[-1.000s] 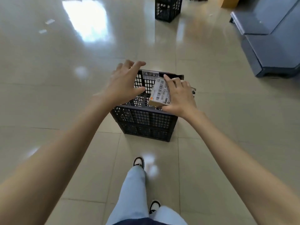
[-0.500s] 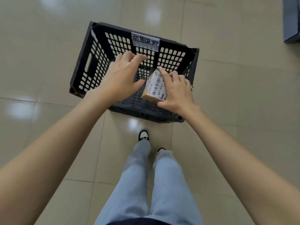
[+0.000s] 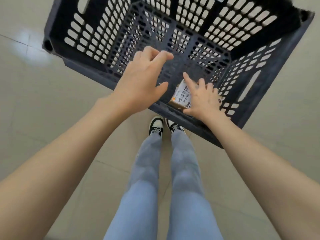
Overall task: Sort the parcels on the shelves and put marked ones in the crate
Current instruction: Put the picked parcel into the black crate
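Half a second ago the parcel (image 3: 182, 95) was held above the crate's rim; now the right hand (image 3: 201, 99) has lowered it inside the black lattice crate (image 3: 97, 40), near the front wall — fingers spread, thumb still under its edge. It is a small brown box with a white barcode label reading 507-K503. The left hand (image 3: 143, 78) hovers empty, its grip loose and wide — release looks imminent.

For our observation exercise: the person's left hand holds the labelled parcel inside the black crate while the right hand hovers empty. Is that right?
Not quite: the hands are swapped. In the head view, the right hand holds the labelled parcel inside the black crate, while the left hand hovers empty.
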`<state>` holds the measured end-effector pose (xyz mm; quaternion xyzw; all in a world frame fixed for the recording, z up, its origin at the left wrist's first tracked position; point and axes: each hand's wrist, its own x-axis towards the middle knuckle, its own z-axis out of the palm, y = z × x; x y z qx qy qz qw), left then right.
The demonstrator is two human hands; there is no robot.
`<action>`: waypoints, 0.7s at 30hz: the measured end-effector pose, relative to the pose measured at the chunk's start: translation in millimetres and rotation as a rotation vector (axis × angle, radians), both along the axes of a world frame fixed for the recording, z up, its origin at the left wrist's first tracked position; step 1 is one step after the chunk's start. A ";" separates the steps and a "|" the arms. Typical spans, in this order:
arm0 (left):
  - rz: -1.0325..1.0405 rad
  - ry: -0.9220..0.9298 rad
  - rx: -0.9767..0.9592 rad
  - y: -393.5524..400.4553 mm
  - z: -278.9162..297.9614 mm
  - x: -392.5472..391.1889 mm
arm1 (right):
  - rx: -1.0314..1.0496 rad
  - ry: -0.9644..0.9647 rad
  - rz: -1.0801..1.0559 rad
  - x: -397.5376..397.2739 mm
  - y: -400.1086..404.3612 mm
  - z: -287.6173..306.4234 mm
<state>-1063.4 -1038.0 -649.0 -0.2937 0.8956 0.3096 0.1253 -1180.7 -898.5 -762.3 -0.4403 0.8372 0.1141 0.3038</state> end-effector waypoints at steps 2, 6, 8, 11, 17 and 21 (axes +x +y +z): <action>0.033 -0.016 0.027 6.5 -15.4 3.0 | 0.057 -0.006 0.001 0.1 5.3 -19.6; 0.105 0.017 0.053 15.4 -33.4 0.7 | 0.057 -0.031 -0.013 -3.7 11.9 -46.7; 0.138 0.045 0.054 17.9 -38.4 -3.6 | 0.065 -0.028 0.021 -4.5 12.6 -57.5; 0.150 0.061 0.038 20.5 -45.2 -11.3 | 0.128 -0.040 0.050 -3.6 12.7 -74.1; 0.146 0.044 0.019 24.5 -51.5 -20.6 | 0.166 -0.075 0.062 -3.2 13.7 -86.9; 0.167 0.037 0.002 28.9 -39.2 -22.3 | 0.137 -0.088 0.055 -11.2 12.5 -67.1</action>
